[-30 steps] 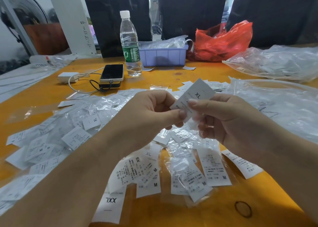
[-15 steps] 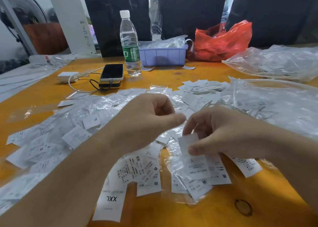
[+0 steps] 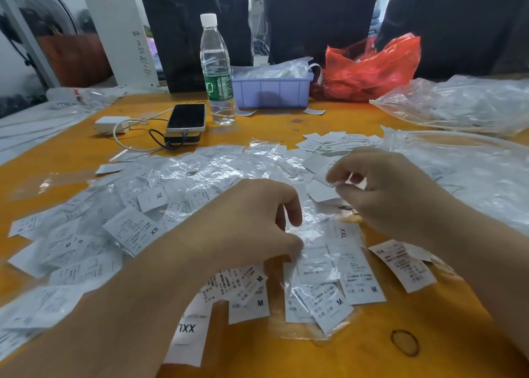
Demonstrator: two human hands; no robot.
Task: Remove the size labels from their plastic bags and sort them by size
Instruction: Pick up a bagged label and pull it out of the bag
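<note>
Water bottle (image 3: 216,71), phone (image 3: 186,117), red bag (image 3: 372,71)

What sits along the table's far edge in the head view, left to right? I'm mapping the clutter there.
White charger → phone → water bottle → purple bin → red plastic bag → clear plastic bag.

The left hand (image 3: 252,228) covers the labels beneath it, and its forearm hides part of the pile of bagged labels (image 3: 137,205). Whether the right hand (image 3: 392,194) pinches anything is blurred. The fine print on the labels is too small to read. The clear bag (image 3: 472,174) runs off the right edge
</note>
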